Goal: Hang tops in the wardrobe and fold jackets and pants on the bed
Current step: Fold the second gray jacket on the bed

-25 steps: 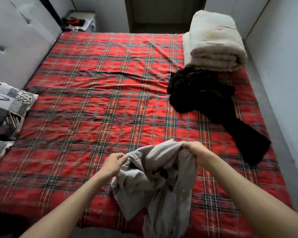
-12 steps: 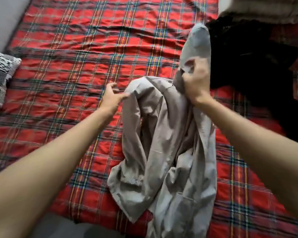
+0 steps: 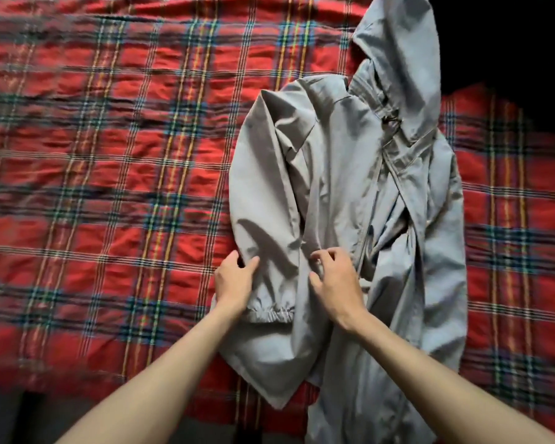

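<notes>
Jacket [image 3: 334,187] now lies spread on the bed [image 3: 109,187]; left hand [image 3: 234,280] grips its sleeve [image 3: 263,203], right hand [image 3: 334,283] curled, grip unclear. Next, probably fold the sleeve inward.

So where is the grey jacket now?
Head view, right of centre: the grey jacket lies on the plaid bedspread, its hood beside the black clothing at top right.

Bed [image 3: 77,283] under red plaid cover [image 3: 125,139], dim room.
Cover fills nearly the whole view, wrinkled, crossed with green, blue, yellow and white stripes. Strip of grey floor [image 3: 20,421] shows below the bed's near edge, toward the left. Light soft, shadows faint.
</notes>
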Available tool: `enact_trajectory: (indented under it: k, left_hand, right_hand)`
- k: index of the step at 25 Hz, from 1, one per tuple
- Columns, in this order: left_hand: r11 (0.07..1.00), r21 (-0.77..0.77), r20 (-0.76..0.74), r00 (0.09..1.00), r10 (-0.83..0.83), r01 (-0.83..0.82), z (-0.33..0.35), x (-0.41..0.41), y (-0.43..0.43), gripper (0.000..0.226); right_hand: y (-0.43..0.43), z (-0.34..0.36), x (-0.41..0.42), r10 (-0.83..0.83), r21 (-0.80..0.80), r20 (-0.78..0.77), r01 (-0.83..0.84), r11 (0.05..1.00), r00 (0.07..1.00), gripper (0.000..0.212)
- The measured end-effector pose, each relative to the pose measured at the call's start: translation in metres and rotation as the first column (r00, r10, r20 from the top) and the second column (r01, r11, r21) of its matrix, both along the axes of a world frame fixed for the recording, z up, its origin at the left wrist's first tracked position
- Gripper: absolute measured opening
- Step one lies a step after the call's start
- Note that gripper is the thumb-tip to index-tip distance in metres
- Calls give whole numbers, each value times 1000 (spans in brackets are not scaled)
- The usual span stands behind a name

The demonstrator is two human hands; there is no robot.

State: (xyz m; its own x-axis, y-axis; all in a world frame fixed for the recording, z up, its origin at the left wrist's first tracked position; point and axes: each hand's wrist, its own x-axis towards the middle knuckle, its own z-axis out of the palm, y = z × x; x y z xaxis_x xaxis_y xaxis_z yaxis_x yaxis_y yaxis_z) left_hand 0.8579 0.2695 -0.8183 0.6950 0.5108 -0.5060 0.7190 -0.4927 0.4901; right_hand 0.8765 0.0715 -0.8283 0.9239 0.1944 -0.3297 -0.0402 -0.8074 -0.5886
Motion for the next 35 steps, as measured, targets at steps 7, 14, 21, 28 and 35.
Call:
enact_trajectory:
  k: [7, 14, 21, 28, 35]
  left_hand:
    - [982, -187, 390, 915, 100, -27, 60, 13, 45, 30]
    - [598, -605, 440, 405, 801, -526, 134, 84, 290, 13]
    - [987, -156, 114, 993, -27, 44, 42, -35, 183, 39]
    - [800, -246, -60, 815, -576, 547, 15, -47, 76, 38]
    - [857, -450, 113, 968, -223, 250, 50, -58, 33, 15]
  right_hand:
    - [53, 13, -33, -93, 163, -14, 94, 982, 996, 30]
    - [115, 26, -23, -309, 206, -162, 338, 918, 937, 24]
    - [70, 14, -71, -520, -94, 92, 528, 844, 849, 27]
    - [21, 18, -136, -481, -305, 212, 526, 794, 850, 54]
    - [-37, 19, -168, -443, -497, 198, 479, 723, 874, 96]
